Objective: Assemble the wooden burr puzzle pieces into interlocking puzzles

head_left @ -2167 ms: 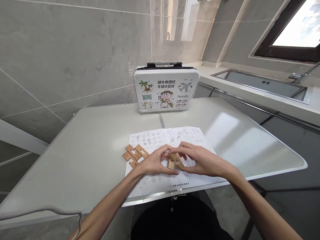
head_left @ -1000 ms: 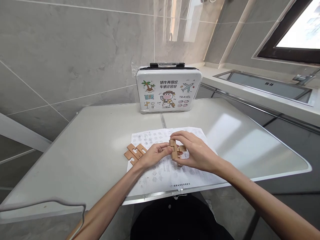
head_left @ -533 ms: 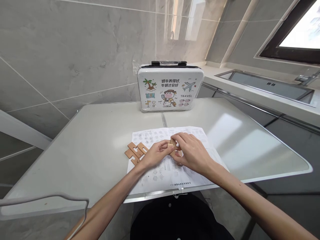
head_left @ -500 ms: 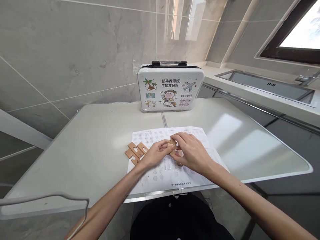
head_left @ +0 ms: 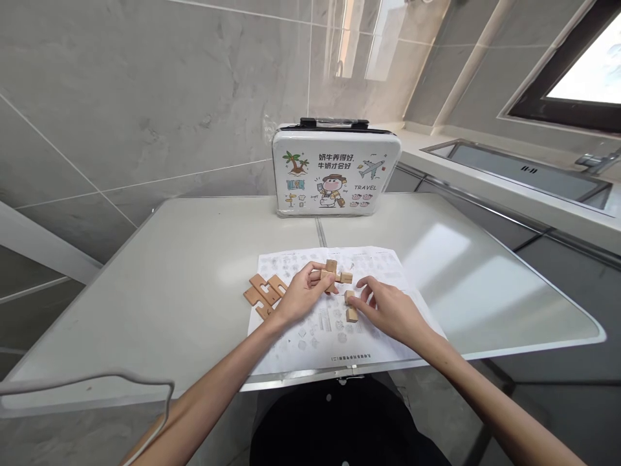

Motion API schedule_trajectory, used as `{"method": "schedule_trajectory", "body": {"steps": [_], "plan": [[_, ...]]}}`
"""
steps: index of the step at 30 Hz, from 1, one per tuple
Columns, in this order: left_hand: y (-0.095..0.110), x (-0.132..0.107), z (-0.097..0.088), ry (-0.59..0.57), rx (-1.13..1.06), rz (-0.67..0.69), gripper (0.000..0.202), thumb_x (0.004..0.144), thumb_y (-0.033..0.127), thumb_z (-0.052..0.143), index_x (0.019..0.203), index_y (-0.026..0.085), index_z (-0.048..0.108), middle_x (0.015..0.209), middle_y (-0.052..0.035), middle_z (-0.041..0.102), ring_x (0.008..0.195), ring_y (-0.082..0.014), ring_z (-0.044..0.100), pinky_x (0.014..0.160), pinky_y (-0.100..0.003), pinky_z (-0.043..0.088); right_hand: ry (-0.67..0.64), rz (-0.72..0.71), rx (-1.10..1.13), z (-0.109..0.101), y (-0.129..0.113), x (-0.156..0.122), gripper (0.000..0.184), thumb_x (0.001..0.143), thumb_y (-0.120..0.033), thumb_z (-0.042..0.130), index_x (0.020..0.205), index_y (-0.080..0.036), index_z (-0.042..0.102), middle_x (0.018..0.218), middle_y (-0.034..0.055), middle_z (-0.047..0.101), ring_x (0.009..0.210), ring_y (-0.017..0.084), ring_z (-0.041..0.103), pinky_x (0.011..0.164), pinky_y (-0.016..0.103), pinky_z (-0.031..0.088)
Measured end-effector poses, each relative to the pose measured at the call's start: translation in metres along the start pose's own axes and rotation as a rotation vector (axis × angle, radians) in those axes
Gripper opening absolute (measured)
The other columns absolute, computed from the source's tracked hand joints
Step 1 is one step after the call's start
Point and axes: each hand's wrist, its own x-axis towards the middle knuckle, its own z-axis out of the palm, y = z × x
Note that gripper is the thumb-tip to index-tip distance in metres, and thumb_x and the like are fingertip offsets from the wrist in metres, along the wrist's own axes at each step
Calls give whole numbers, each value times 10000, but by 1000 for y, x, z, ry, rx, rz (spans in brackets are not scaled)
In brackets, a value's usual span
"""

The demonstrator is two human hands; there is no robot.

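My left hand [head_left: 303, 292] is closed around a cluster of interlocking wooden puzzle pieces [head_left: 331, 266], held over the printed sheet. One end of a piece juts out to the right of the cluster. My right hand [head_left: 385, 307] is just right of a loose notched wooden puzzle piece [head_left: 352, 315] on the paper. Its thumb and forefinger are apart, and the thumb tip is at the piece's upper end, perhaps touching it. Several flat brown wooden pieces with cut-out slots [head_left: 262, 294] lie left of my left hand, partly on the sheet.
Beneath my hands is a printed diagram sheet [head_left: 291, 356] on a light folding table [head_left: 194, 259]. A white cartoon-printed case [head_left: 337, 171] stands at the table's back. To the right is a counter with a sink [head_left: 514, 171]. A pale cable [head_left: 97, 378] crosses the lower left.
My right hand has left the cluster and moved right and slightly down, to the loose piece. My left hand still holds the cluster, now more exposed.
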Motion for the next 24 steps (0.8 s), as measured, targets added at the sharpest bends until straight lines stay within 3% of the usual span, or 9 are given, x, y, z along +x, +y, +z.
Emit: {"method": "schedule_trajectory", "body": {"steps": [4, 9, 13, 17, 21, 24], "plan": [[-2, 1, -2, 3, 70, 43, 393, 989, 561, 616, 1080, 180, 598, 771, -3, 655, 783, -170, 635, 832, -315, 488, -51, 47, 5, 11, -7, 8, 272, 981, -477, 608, 1090, -230, 642, 824, 19, 771, 727, 232, 720, 576, 301, 400], [-5, 0, -2, 25, 143, 43, 482, 1019, 575, 551, 1258, 159, 605, 762, 11, 587, 773, -168, 580, 812, -307, 467, -95, 52, 82, 6, -16, 15, 142, 935, -348, 616, 966, -236, 698, 795, 15, 769, 728, 226, 723, 631, 313, 469], [-7, -2, -1, 41, 244, 13, 532, 1055, 578, 471, 1380, 170, 580, 764, 12, 571, 760, -172, 569, 768, -306, 447, -25, 30, 339, -7, -14, 16, 247, 965, -418, 595, 1061, -237, 733, 828, 23, 779, 742, 219, 743, 710, 340, 559], [-8, -4, 0, 41, 329, 37, 532, 1078, 571, 414, 1418, 190, 565, 799, 1, 606, 772, -178, 579, 752, -303, 439, 6, 85, 623, -16, -11, 14, 324, 921, -483, 702, 1125, -232, 686, 904, 43, 802, 797, 231, 784, 756, 351, 612], [-7, -7, 0, 26, 420, 48, 537, 1098, 566, 353, 1457, 213, 541, 796, 2, 607, 761, -183, 578, 758, -311, 439, 79, 60, 652, -18, -17, 9, 343, 903, -523, 751, 1066, -236, 659, 930, 62, 820, 937, 269, 799, 864, 395, 608], [-5, -9, 1, 15, 466, 65, 548, 1109, 553, 304, 1484, 219, 524, 914, -42, 676, 878, -214, 632, 856, -347, 467, 127, 34, 628, -18, -24, 4, 345, 924, -555, 724, 1042, -238, 655, 952, 67, 827, 942, 276, 803, 864, 404, 613]]}}
